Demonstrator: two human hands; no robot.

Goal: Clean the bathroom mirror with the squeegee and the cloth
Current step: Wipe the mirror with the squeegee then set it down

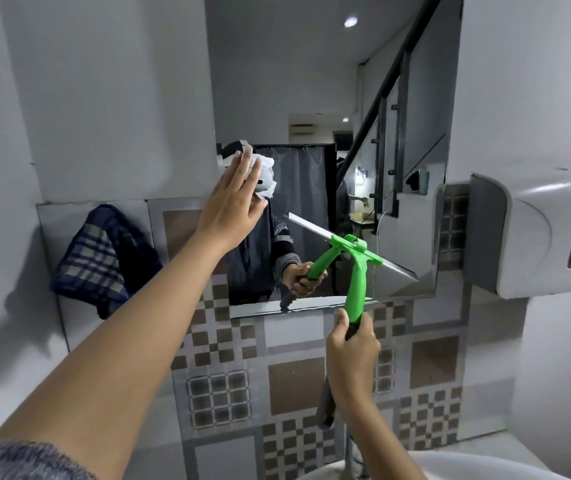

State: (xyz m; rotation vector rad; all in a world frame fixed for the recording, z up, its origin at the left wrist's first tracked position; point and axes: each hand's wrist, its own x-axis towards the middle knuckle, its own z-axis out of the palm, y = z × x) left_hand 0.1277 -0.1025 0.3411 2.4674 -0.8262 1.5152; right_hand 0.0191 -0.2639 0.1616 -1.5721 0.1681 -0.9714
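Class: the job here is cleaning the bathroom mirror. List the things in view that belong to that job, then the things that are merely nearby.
Belonging to the job:
rectangular wall mirror
green plastic-handled squeegee, held in the right hand
white crumpled cloth, pressed to the glass by the left hand

Merely nearby:
dark blue checked towel hanging on the wall
white wall-mounted dispenser
patterned brown and grey wall tiles

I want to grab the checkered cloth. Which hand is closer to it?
Left. The left hand is flat on the mirror, just right of the checkered cloth. The right hand grips the squeegee farther away.
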